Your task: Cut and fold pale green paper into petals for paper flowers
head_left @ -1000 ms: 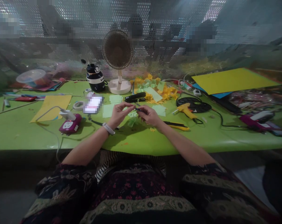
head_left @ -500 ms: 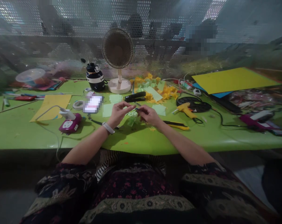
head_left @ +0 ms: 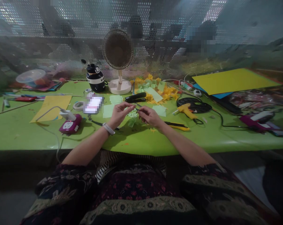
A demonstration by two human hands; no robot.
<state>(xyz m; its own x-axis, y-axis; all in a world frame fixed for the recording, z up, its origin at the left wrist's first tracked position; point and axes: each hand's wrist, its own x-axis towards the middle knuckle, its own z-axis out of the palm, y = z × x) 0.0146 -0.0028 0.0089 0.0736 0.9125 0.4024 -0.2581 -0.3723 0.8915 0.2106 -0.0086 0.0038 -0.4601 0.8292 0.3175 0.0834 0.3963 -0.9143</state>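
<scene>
Head view shows two hands [head_left: 120, 114] [head_left: 150, 117] with apparently one dark item [head_left: 138, 109] between

- Perforated grey screen [head_left: 89, 31] spanning ten to one o'clock
- Pale light [head_left: 215, 11] showing through its holes at ten and one o'clock
- Green-covered table [head_left: 134, 145] stretching from nine to three
- Dim floor [head_left: 5, 200] at eight

Grn tbl [head_left: 134, 144] w/ fan [head_left: 118, 50], btl [head_left: 96, 80], glue gun [head_left: 187, 111], cutter [head_left: 180, 126].
</scene>
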